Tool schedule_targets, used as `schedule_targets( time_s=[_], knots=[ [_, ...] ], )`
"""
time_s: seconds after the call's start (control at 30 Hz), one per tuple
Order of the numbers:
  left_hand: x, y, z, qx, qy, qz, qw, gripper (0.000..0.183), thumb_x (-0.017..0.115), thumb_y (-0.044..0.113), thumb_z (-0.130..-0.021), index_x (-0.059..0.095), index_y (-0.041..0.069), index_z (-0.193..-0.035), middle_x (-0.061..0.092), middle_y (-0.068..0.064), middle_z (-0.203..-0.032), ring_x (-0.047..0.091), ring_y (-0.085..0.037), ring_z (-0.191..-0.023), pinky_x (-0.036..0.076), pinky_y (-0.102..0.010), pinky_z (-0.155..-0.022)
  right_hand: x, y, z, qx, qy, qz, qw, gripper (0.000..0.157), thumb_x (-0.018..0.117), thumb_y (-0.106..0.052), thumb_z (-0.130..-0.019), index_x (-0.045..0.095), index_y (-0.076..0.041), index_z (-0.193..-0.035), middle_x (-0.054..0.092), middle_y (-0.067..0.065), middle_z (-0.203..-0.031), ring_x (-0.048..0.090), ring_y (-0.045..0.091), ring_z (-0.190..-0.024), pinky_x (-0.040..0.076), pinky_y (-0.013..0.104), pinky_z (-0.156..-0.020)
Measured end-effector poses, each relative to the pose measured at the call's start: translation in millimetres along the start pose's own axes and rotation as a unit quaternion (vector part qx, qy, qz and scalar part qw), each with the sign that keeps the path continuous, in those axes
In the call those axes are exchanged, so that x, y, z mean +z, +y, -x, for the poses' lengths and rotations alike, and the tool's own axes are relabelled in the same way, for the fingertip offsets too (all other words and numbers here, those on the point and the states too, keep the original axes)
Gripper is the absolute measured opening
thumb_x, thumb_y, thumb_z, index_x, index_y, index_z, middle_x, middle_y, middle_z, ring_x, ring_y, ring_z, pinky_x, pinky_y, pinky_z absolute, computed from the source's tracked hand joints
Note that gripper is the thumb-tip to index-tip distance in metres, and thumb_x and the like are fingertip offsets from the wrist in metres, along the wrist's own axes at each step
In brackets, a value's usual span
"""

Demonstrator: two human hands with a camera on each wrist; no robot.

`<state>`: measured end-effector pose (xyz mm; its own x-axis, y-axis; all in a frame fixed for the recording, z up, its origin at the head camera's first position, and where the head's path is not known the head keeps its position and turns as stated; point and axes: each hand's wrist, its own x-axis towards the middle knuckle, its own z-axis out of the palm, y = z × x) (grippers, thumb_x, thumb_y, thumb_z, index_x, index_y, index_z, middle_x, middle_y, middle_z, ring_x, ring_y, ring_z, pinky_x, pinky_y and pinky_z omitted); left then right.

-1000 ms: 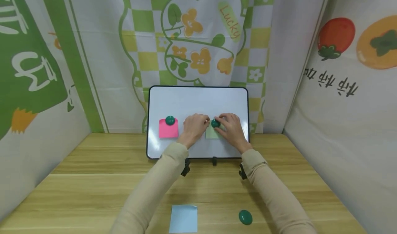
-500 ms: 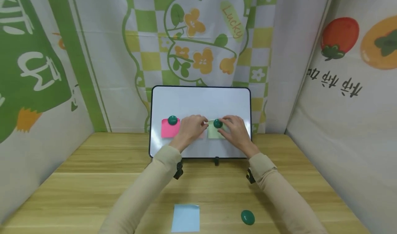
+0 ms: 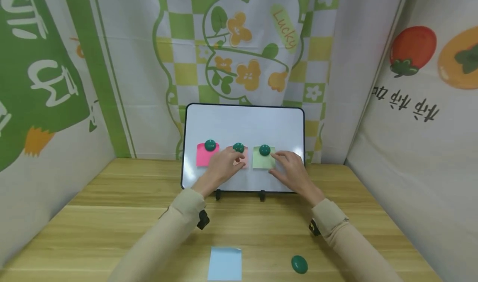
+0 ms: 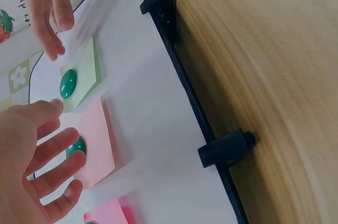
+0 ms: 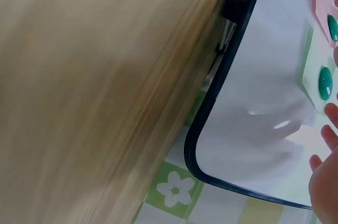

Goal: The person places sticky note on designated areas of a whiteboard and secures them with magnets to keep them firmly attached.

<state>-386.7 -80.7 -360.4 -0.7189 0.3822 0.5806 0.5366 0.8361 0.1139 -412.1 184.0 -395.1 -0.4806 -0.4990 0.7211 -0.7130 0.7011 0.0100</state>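
A whiteboard (image 3: 242,122) stands at the back of the table. On it, a pale green sticky note (image 3: 263,163) sits under a round green magnet (image 3: 264,150). My right hand (image 3: 293,170) is just right of that note, fingers spread and holding nothing. My left hand (image 3: 223,166) hovers before a light pink sticky note (image 4: 97,145), partly hiding it; its fingers are loosely bent around nothing. That note's own green magnet (image 3: 238,147) shows above the fingers. Farther left, a bright pink sticky note (image 3: 204,157) is held by another magnet (image 3: 210,145).
A blue sticky note (image 3: 225,264) lies on the wooden table (image 3: 261,228) near the front edge. To its right is a loose green magnet (image 3: 299,264). Black feet (image 4: 227,149) support the board's lower edge. Printed cloth (image 3: 130,66) hangs behind and at both sides.
Both hands have drawn away from the green note and its magnet, the left toward lower left, the right toward lower right. The magnet stays on the note. The light pink note is more exposed.
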Motion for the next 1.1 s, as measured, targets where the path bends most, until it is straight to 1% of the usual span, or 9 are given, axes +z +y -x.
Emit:
schedule_targets(
  time_s=[0.03, 0.17, 0.27, 0.4, 0.53, 0.63, 0.77, 0.9, 1.1],
  knots=[
    [-0.8, -0.7, 2.0, 0.004, -0.001, 0.003, 1.0, 0.023, 0.068, 0.032, -0.085, 0.071, 0.017, -0.102, 0.069, 0.001, -0.09, 0.062, -0.012, -0.075, 0.044, -0.021, -0.053, -1.3, -0.5, 1.9, 0.002, -0.003, -0.002, 1.0, 0.056, 0.07, -0.039, -0.081, 0.057, -0.008, -0.126, 0.056, 0.011, -0.123, 0.049, 0.029, -0.116, 0.035, 0.051, -0.1],
    [-5.7, -2.2, 10.7, 0.02, 0.0, 0.018, 0.9996, 0.027, 0.068, 0.034, -0.085, 0.07, 0.015, -0.105, 0.07, 0.0, -0.092, 0.064, -0.013, -0.076, 0.048, -0.024, -0.058, -8.4, -4.6, 8.5, 0.011, -0.021, -0.009, 1.0, 0.057, 0.067, -0.043, -0.083, 0.056, -0.01, -0.128, 0.055, 0.01, -0.126, 0.048, 0.028, -0.118, 0.033, 0.051, -0.102],
    [-11.1, -2.7, 19.0, 0.023, -0.006, 0.022, 0.9995, 0.029, 0.067, 0.034, -0.085, 0.069, 0.016, -0.108, 0.07, 0.001, -0.094, 0.065, -0.014, -0.079, 0.05, -0.026, -0.064, -13.6, -8.6, 12.6, 0.011, -0.036, -0.015, 0.999, 0.059, 0.065, -0.047, -0.084, 0.055, -0.011, -0.129, 0.054, 0.009, -0.126, 0.047, 0.028, -0.119, 0.032, 0.051, -0.102],
    [-18.7, -3.0, 31.3, 0.02, -0.021, 0.036, 0.9989, 0.03, 0.067, 0.035, -0.086, 0.069, 0.015, -0.109, 0.07, 0.0, -0.097, 0.064, -0.016, -0.083, 0.05, -0.029, -0.07, -19.9, -13.9, 18.2, 0.003, -0.046, -0.018, 0.999, 0.06, 0.066, -0.047, -0.083, 0.055, -0.01, -0.129, 0.054, 0.009, -0.126, 0.048, 0.028, -0.118, 0.032, 0.052, -0.101],
    [-24.0, -2.2, 44.8, 0.03, -0.04, 0.045, 0.9977, 0.031, 0.066, 0.036, -0.086, 0.069, 0.014, -0.108, 0.069, -0.002, -0.097, 0.064, -0.02, -0.082, 0.049, -0.031, -0.068, -27.6, -21.2, 25.0, -0.01, -0.053, -0.015, 0.998, 0.059, 0.068, -0.046, -0.081, 0.057, -0.01, -0.128, 0.055, 0.008, -0.124, 0.049, 0.028, -0.117, 0.035, 0.051, -0.098],
    [-26.1, -1.1, 55.2, 0.041, -0.049, 0.032, 0.9975, 0.031, 0.065, 0.038, -0.086, 0.07, 0.016, -0.107, 0.068, 0.001, -0.096, 0.063, -0.017, -0.079, 0.047, -0.029, -0.065, -33.4, -27.4, 31.0, -0.022, -0.068, -0.003, 0.997, 0.059, 0.066, -0.048, -0.082, 0.057, -0.011, -0.128, 0.056, 0.007, -0.124, 0.049, 0.027, -0.117, 0.038, 0.05, -0.096],
    [-28.3, 1.0, 66.3, 0.043, -0.055, 0.026, 0.9972, 0.03, 0.066, 0.04, -0.085, 0.07, 0.019, -0.106, 0.068, 0.006, -0.095, 0.062, -0.011, -0.082, 0.048, -0.027, -0.068, -41.0, -35.0, 38.8, -0.024, -0.087, -0.001, 0.996, 0.059, 0.064, -0.049, -0.083, 0.056, -0.013, -0.129, 0.055, 0.006, -0.124, 0.048, 0.026, -0.118, 0.038, 0.049, -0.097],
    [-30.7, 3.3, 74.6, 0.039, -0.067, 0.03, 0.9965, 0.031, 0.066, 0.042, -0.084, 0.07, 0.02, -0.106, 0.068, 0.007, -0.096, 0.062, -0.01, -0.086, 0.049, -0.028, -0.071, -47.6, -40.3, 45.0, -0.025, -0.085, -0.014, 0.996, 0.058, 0.067, -0.046, -0.082, 0.057, -0.012, -0.128, 0.056, 0.005, -0.123, 0.049, 0.025, -0.117, 0.038, 0.049, -0.096],
    [-35.4, 7.2, 86.2, 0.047, -0.088, 0.027, 0.9947, 0.03, 0.065, 0.044, -0.084, 0.07, 0.022, -0.105, 0.068, 0.007, -0.098, 0.062, -0.011, -0.087, 0.049, -0.028, -0.073, -55.9, -47.3, 57.2, -0.048, -0.097, -0.027, 0.994, 0.058, 0.067, -0.048, -0.081, 0.057, -0.017, -0.128, 0.057, 0.003, -0.123, 0.05, 0.023, -0.116, 0.038, 0.049, -0.095]
  ],
)
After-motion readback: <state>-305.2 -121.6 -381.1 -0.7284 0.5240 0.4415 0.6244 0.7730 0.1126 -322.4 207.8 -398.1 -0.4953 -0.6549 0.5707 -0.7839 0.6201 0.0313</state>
